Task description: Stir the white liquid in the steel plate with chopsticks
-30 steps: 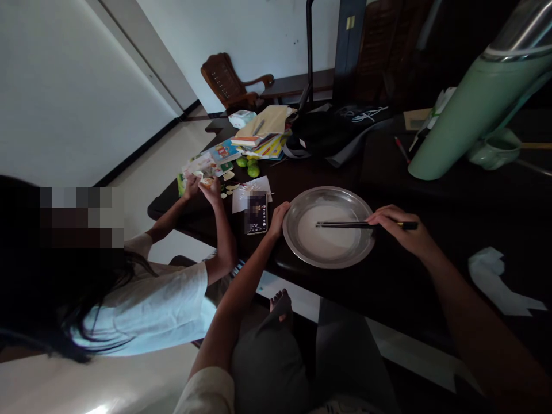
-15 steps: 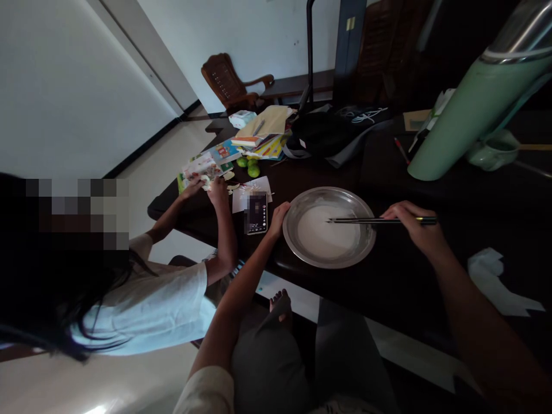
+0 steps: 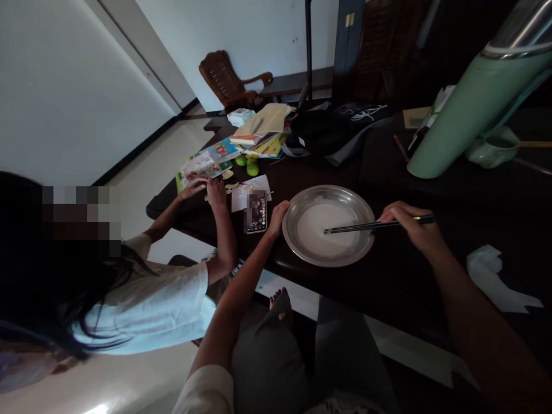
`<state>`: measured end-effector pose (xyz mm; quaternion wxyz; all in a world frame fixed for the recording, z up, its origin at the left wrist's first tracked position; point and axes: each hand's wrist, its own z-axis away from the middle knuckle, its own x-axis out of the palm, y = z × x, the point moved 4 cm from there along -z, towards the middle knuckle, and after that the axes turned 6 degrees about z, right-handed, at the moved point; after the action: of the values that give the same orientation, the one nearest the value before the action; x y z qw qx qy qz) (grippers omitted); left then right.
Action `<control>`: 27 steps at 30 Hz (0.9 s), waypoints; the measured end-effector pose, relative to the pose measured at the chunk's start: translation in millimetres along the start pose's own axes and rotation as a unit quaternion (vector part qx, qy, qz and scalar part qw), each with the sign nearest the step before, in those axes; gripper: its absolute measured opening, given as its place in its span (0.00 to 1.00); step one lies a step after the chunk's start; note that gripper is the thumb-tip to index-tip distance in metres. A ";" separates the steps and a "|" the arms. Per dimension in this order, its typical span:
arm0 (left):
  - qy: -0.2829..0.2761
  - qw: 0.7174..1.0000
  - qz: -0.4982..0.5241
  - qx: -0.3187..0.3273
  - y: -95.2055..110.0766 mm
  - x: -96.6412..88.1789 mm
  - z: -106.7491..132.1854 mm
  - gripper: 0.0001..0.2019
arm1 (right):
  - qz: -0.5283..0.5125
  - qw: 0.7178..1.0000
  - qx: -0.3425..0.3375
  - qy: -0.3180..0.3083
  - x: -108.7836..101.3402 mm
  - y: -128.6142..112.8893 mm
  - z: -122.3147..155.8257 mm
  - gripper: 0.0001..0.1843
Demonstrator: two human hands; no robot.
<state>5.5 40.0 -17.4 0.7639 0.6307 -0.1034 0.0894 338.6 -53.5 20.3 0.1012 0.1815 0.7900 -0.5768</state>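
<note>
A round metal bowl (image 3: 293,244) stands on the dark table, with a pale whitish liquid (image 3: 323,221) spread inside it. My left hand (image 3: 278,218) grips the bowl's left rim. Closed around a pair of dark chopsticks (image 3: 357,227), my right hand (image 3: 407,221) is at the bowl's right side. The chopstick tips reach into the liquid near the middle. Just left of my left hand lies a phone (image 3: 257,213) with its screen lit, partly on white paper (image 3: 239,198).
A person at the left has both hands (image 3: 207,190) at the table's far-left end. Green limes (image 3: 252,167), a pile of books and envelopes (image 3: 263,132) and a dark bag (image 3: 319,135) lie behind. A green thermos (image 3: 466,121), a cup (image 3: 494,148) and crumpled tissue (image 3: 495,276) are right.
The chopstick tips have shifted toward the near side of the bowl, and the chopsticks now slant. My left hand stays on the rim. The other person's hands have moved slightly.
</note>
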 end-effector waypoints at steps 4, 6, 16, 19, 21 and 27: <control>-0.001 1.000 -0.003 0.006 0.6 0.1 0.0 0.23 | 0.029 0.999 -0.016 -0.011 5.2 -1.6 -0.2 0.21; -0.003 1.000 -0.006 0.010 1.6 0.4 -0.1 0.23 | 0.027 0.999 -0.009 0.030 -1.4 1.0 -0.3 0.23; 0.000 1.000 -0.008 0.008 0.9 0.5 -0.7 0.22 | 0.020 0.999 -0.024 0.011 1.6 -0.9 0.0 0.19; 0.004 1.000 -0.005 0.004 0.7 0.5 -0.8 0.23 | 0.006 0.999 -0.018 0.045 -5.8 0.7 0.5 0.24; 0.004 1.000 -0.005 0.001 0.6 0.7 -0.6 0.23 | -0.002 1.000 -0.015 0.020 -3.2 -0.4 0.9 0.24; 0.004 1.000 0.002 0.004 1.8 0.7 0.5 0.23 | 0.026 0.999 -0.025 0.014 1.7 -4.2 0.8 0.19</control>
<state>5.6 39.9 -15.5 0.7613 0.6335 -0.1012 0.0942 335.3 -55.1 23.1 0.1093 0.2075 0.8007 -0.5513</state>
